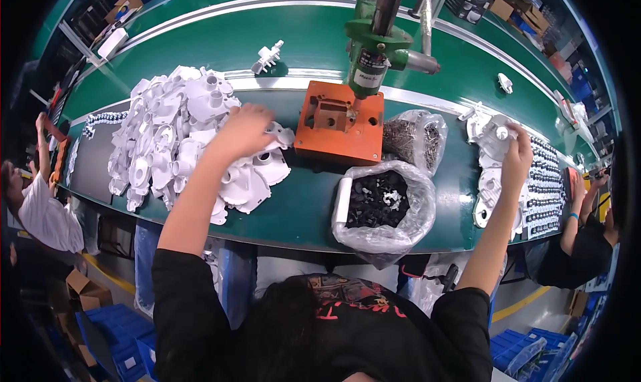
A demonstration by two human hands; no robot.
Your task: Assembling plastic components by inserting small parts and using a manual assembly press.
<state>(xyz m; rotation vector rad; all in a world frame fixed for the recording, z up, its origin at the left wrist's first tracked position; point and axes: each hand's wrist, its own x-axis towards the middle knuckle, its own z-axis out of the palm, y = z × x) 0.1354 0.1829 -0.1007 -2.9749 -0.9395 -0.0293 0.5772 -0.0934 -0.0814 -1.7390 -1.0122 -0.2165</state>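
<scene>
My left hand [248,132] reaches over the right side of a big heap of white plastic housings [160,135]. Its fingers are closed on a white plastic part [283,136] beside the orange fixture block [339,138]. Far to the right, my right hand [518,156] pinches the edge of a white plastic housing [497,136] at the top of a smaller row of white parts [489,185]. The fixture sits under a green press [369,61] and its recess holds no white part that I can make out.
An open clear bag of small black pieces [374,202] stands at the bench's near edge, a bag of thin metal pieces [414,141] behind it. Rows of small dark-and-silver parts [544,188] lie at right. One white part [268,57] rests beyond the rail. Other people work at both sides.
</scene>
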